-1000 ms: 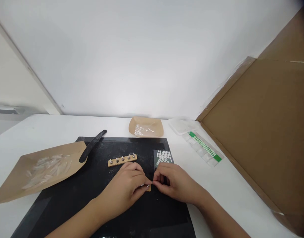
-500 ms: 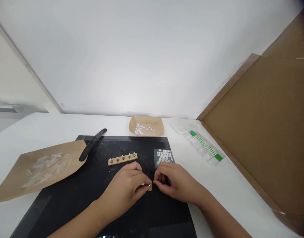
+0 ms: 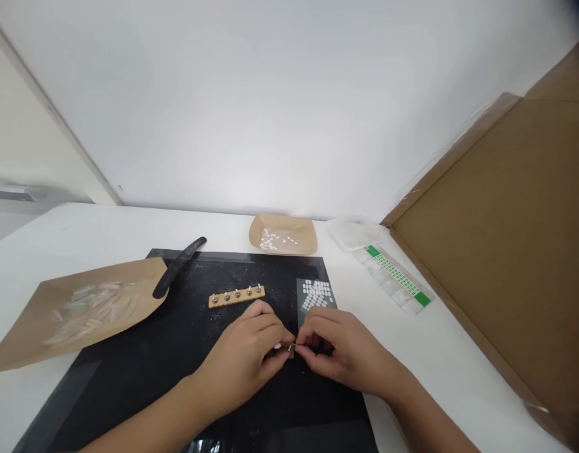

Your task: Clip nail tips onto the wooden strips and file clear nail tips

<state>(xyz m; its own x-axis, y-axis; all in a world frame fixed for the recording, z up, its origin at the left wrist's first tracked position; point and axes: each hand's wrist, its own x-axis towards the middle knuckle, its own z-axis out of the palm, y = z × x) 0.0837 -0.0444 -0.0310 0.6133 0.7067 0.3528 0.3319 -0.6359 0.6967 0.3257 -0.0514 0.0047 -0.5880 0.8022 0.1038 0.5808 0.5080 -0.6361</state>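
My left hand (image 3: 254,346) is closed, thumb and fingertips pinched round a small wooden strip (image 3: 292,353) on the black mat. Most of this strip is hidden, with a bit of white and a metal post showing at the fingertips. Close to the strip's right end, my right hand (image 3: 339,349) pinches with thumb and index finger; what lies between them is too small to make out. Behind the left hand lies another wooden strip (image 3: 237,296) with several metal posts bearing white tips. A clear sheet of white oval tabs (image 3: 316,290) lies just beyond the right hand.
At left a cardboard tray (image 3: 32,321) holds clear plastic nail tips, and a curved black nail file (image 3: 179,267) leans on its edge. A smaller cardboard tray (image 3: 306,236) at the back has white bits. A green-and-white packet (image 3: 398,277) and plastic tray (image 3: 353,233) lie right, near a cardboard wall (image 3: 506,233).
The view has shifted slightly. My right fingertips have come closer to the left fingertips and the held strip's end. The left hand keeps its grip.
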